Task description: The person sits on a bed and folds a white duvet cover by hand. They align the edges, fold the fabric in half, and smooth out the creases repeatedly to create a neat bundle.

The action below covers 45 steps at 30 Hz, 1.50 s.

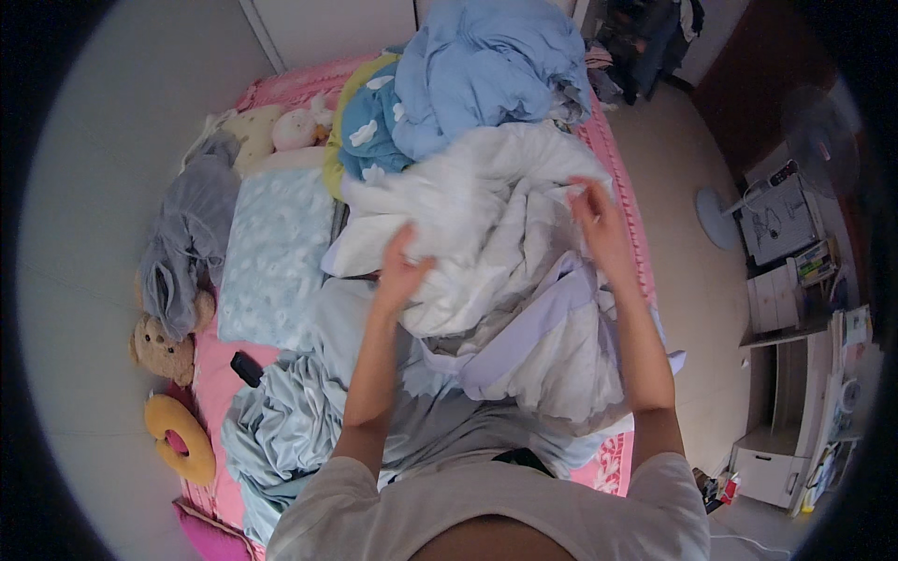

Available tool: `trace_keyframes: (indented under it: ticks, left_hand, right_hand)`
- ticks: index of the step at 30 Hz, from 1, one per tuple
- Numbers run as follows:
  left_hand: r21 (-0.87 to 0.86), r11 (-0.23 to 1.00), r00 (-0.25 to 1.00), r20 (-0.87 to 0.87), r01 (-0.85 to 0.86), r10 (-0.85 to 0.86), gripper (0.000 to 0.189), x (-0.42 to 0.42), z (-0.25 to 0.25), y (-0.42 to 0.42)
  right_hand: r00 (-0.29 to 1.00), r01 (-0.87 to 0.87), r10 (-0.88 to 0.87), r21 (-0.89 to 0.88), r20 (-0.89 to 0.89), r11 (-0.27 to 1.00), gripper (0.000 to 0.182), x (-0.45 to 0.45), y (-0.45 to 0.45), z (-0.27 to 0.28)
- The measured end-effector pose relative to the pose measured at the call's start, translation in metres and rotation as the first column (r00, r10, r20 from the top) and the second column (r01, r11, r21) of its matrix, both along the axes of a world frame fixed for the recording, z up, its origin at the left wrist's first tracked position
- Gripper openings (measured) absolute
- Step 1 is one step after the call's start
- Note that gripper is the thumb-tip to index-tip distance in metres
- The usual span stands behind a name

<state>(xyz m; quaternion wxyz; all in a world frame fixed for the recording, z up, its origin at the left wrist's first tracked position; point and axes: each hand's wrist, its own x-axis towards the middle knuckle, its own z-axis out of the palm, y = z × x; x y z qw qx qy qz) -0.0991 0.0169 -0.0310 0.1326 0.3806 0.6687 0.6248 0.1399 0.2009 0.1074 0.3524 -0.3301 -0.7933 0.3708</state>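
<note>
A bunched white quilt (449, 210) with lilac edging lies across the bed before me. Over its left part is my left hand (407, 270), blurred, with thumb and fingers spread and nothing held. My right hand (596, 214) is above the quilt's right side, near the bed's edge. Its fingers are loosely bent and apart, and no cloth shows between them. A lilac border strip (523, 329) runs slantwise over the folds nearer to me. Beneath the quilt spreads a pale grey-blue sheet (287, 403), heavily crumpled at the left.
A light-blue comforter (484, 70) is heaped at the far end. Along the left wall lie a fluffy pale-blue pillow (277, 256), a teddy bear (165, 343) and a yellow neck pillow (179, 438). A small black object (246, 369) rests on the sheet. Right of the bed stands a fan (715, 217).
</note>
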Motion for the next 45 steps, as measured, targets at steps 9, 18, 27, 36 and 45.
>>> trace_keyframes:
  ticks: [9, 18, 27, 36, 45]
  left_hand:
    - [-0.54, 0.608, 0.491, -0.362, 0.582, -0.792, 0.063, 0.122, 0.098, 0.017]
    - [-0.404, 0.789, 0.754, -0.287, 0.464, -0.59, 0.05, 0.099, 0.07, 0.006]
    - [-0.329, 0.232, 0.198, -0.135, 0.915, -0.971, 0.057, 0.073, 0.188, 0.046]
    - [-0.674, 0.298, -0.14, -0.514, 0.676, -0.846, 0.072, 0.068, 0.182, 0.167]
    - [-0.64, 0.617, 0.175, -0.615, 0.459, -0.769, 0.104, 0.107, 0.101, 0.091]
  right_hand:
    - [0.961, -0.217, 0.232, -0.111, 0.15, 0.97, 0.04, -0.034, 0.023, -0.024]
    - [0.725, -0.117, -0.374, -0.639, -0.578, 0.76, 0.037, 0.105, 0.014, -0.011]
    - [0.566, 0.415, -0.555, -0.37, -0.61, 0.831, 0.019, 0.263, -0.049, -0.028]
    - [0.486, 0.303, -0.66, -0.598, -0.573, 0.742, 0.006, 0.218, -0.067, -0.066]
    - [0.497, 0.285, -0.668, -0.623, -0.554, 0.729, 0.027, 0.205, -0.053, -0.071]
